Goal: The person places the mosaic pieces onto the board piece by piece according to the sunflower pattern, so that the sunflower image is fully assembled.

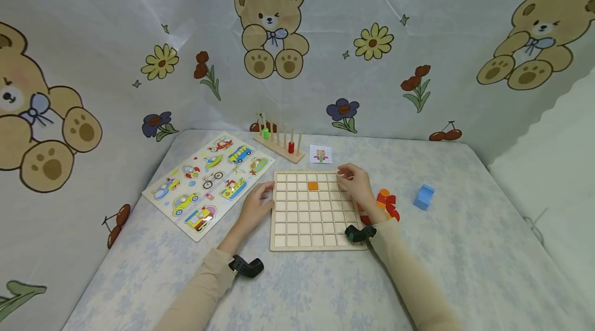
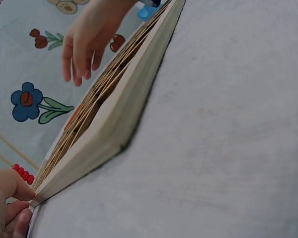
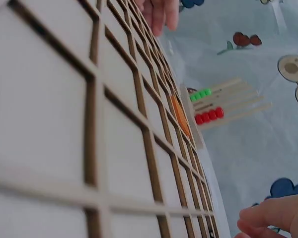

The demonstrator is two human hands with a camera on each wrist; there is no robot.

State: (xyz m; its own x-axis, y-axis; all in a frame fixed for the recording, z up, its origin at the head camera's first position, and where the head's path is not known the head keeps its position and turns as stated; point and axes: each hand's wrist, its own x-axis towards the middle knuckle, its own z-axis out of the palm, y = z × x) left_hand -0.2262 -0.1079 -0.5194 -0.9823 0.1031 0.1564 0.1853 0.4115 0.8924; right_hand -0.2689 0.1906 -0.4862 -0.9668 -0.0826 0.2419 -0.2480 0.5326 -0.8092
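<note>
A wooden grid board (image 1: 286, 247) lies flat on the table, one orange square tile (image 1: 313, 186) seated in its second row from the back. My left hand (image 1: 255, 206) is at the board's left edge, fingertips touching the rim; in the left wrist view its fingers (image 2: 12, 184) meet the edge near a corner. Over the board's back right corner hovers my right hand (image 1: 355, 184). Its fingers (image 2: 79, 59) hang loosely down with nothing seen between them in the left wrist view. Loose red and orange pieces (image 1: 384, 198) lie right of the board, partly hidden by the right forearm.
Behind the board are a small pattern card (image 1: 321, 154) and a peg rack (image 1: 279, 148) with green and red beads. A vehicle picture puzzle (image 1: 197, 194) lies at the left. To the right sits a blue block (image 1: 424, 196). A printed bear cloth hangs behind the table.
</note>
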